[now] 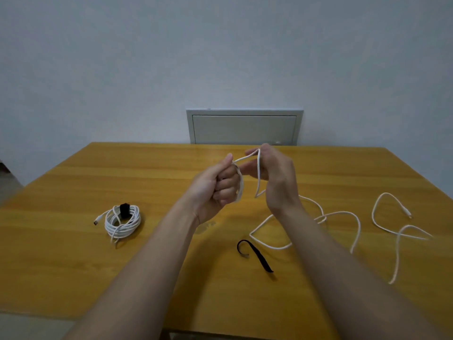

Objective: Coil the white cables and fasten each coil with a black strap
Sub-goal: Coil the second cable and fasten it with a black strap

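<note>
On the right half of the tabletop (73,266) the loose white cable (343,212) sprawls in open loops, obstructing any low pass there. The black strap (259,256) lies just beside its nearest loop; bare wood separates it from the strapped coil (133,217), well apart at left.

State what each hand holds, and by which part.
Both hold the white cable: left hand grips its started coil, right hand pinches the strand leading off.

Single head-worn wide view looks forward and down across the table (73,253) toward the wall (122,69)
</note>
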Demonstrator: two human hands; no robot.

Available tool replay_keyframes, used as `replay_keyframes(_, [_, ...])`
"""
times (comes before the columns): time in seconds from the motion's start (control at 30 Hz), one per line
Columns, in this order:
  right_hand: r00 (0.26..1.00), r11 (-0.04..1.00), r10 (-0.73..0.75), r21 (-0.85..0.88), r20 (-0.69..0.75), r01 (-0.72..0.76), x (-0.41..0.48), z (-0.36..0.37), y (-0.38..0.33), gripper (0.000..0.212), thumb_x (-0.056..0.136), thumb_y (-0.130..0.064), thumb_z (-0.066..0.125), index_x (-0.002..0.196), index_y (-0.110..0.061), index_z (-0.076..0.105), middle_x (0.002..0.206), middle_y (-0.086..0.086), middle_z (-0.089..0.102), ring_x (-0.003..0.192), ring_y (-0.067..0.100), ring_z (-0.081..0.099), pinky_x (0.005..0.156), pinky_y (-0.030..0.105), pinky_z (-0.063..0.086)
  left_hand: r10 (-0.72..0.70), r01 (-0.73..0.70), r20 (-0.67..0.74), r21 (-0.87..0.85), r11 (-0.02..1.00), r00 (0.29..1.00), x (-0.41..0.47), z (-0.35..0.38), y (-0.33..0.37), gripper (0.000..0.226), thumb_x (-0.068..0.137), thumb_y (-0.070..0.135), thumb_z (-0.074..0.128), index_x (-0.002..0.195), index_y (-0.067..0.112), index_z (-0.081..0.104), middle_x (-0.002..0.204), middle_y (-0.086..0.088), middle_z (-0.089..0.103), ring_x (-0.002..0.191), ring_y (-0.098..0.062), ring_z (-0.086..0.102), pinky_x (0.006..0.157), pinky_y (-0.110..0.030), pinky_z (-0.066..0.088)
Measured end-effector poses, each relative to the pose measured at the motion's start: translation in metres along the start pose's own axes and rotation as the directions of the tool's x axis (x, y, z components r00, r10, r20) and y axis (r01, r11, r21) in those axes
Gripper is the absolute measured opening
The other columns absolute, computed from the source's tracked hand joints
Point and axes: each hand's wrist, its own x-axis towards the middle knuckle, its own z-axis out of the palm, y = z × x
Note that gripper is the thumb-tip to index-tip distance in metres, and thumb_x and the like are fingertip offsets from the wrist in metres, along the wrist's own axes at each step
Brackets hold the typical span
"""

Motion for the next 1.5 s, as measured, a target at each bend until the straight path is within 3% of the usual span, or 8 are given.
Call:
replay_keyframes(0.17, [0.995, 0.989, 0.093, -0.109, -0.048, -0.097, 0.009, 0.008, 0.019, 0.010, 0.101, -0.018, 0.058, 0.108, -0.017, 0.066, 0.074, 0.002, 0.075, 0.065, 0.016, 0.075, 0.044, 0.030, 0.052, 0.024, -0.018, 0.030, -0.178, 0.984, 0.999, 0.013, -0.017, -0.008, 0.046, 0.102, 0.040, 0.045, 0.060, 0.023, 0.036, 0.053, 0.006, 0.015, 0.041, -0.010, 0.010, 0.043, -0.023, 0.015])
replay_keyframes(0.33, [0.996, 0.998, 0.036, -0.042, -0.087, -0.039, 0.020, 0.005, 0.041, 0.015, 0.095, -0.030, 0.071, 0.100, -0.017, 0.067, 0.055, 0.004, 0.059, 0.045, 0.014, 0.048, 0.047, 0.025, 0.039, 0.079, -0.019, 0.131, -0.404, 0.915, 0.988, 0.019, -0.038, -0.022, 0.042, 0.104, 0.034, 0.044, 0.066, 0.017, 0.054, 0.050, 0.008, 0.021, 0.038, -0.007, 0.017, 0.041, -0.021, 0.018])
replay_keyframes(0.43, [0.999, 0.998, -0.008, -0.063, -0.040, 0.006, 0.025, 0.003, 0.053, 0.022, 0.091, -0.039, 0.069, 0.092, -0.017, 0.066, 0.051, -0.003, 0.040, 0.047, 0.013, 0.032, 0.046, 0.027, 0.028, 0.142, -0.026, 0.196, -0.501, 0.865, 0.970, 0.019, -0.047, -0.028, 0.034, 0.103, 0.029, 0.051, 0.101, 0.003, 0.072, 0.050, 0.009, 0.026, 0.039, -0.006, 0.021, 0.043, -0.020, 0.023])
replay_keyframes(0.63, [0.988, 0.847, -0.150, -0.510, 0.044, 0.151, 0.022, 0.000, 0.085, 0.023, 0.102, -0.034, 0.059, 0.083, -0.023, 0.064, 0.055, -0.005, 0.049, 0.052, 0.013, 0.045, 0.052, 0.040, 0.038, 0.246, -0.059, 0.225, -0.614, 0.787, 0.943, 0.018, -0.056, -0.027, 0.046, 0.101, 0.008, 0.047, 0.145, -0.006, 0.045, 0.064, 0.003, 0.054, 0.047, -0.006, 0.031, 0.050, -0.022, 0.028])
replay_keyframes(0.87, [0.954, 0.709, -0.044, -0.663, 0.297, 0.239, 0.015, 0.012, 0.079, 0.021, 0.100, -0.034, 0.059, 0.088, -0.023, 0.073, 0.058, -0.007, 0.059, 0.062, 0.019, 0.057, 0.059, 0.039, 0.048, 0.267, -0.371, -0.267, -0.516, 0.772, 0.926, 0.024, -0.056, -0.022, 0.049, 0.088, 0.004, 0.053, 0.136, -0.003, 0.056, 0.101, -0.009, 0.076, 0.066, -0.009, 0.064, 0.063, -0.016, 0.053])
replay_keyframes(1.03, [0.945, 0.670, -0.047, -0.691, 0.325, 0.271, 0.012, 0.019, 0.075, 0.023, 0.101, -0.032, 0.056, 0.121, -0.027, 0.066, 0.077, -0.002, 0.071, 0.078, 0.027, 0.065, 0.066, 0.042, 0.050, 0.273, -0.409, -0.313, -0.565, 0.716, 0.910, 0.023, -0.053, -0.017, 0.047, 0.099, 0.006, 0.045, 0.144, -0.007, 0.046, 0.138, -0.023, 0.062, 0.116, -0.030, 0.069, 0.100, -0.028, 0.054])
replay_keyframes(1.1, [0.964, 0.710, -0.098, -0.661, 0.248, 0.243, 0.014, 0.019, 0.076, 0.013, 0.100, -0.037, 0.059, 0.110, -0.028, 0.059, 0.069, -0.005, 0.069, 0.070, 0.023, 0.064, 0.063, 0.041, 0.049, 0.271, -0.429, -0.343, -0.576, 0.696, 0.899, 0.023, -0.054, -0.016, 0.050, 0.099, 0.005, 0.045, 0.148, -0.008, 0.039, 0.141, -0.026, 0.058, 0.126, -0.035, 0.063, 0.107, -0.034, 0.049])
replay_keyframes(1.5, [0.951, 0.673, -0.168, -0.675, 0.260, 0.304, 0.008, 0.023, 0.078, 0.027, 0.096, -0.043, 0.067, 0.081, -0.021, 0.067, 0.064, -0.004, 0.067, 0.064, 0.025, 0.064, 0.055, 0.038, 0.046, 0.430, -0.505, -0.440, -0.064, 0.861, 0.788, 0.029, -0.046, -0.027, 0.046, 0.107, 0.004, 0.039, 0.152, -0.001, 0.035, 0.139, -0.019, 0.062, 0.128, -0.027, 0.063, 0.113, -0.038, 0.046])
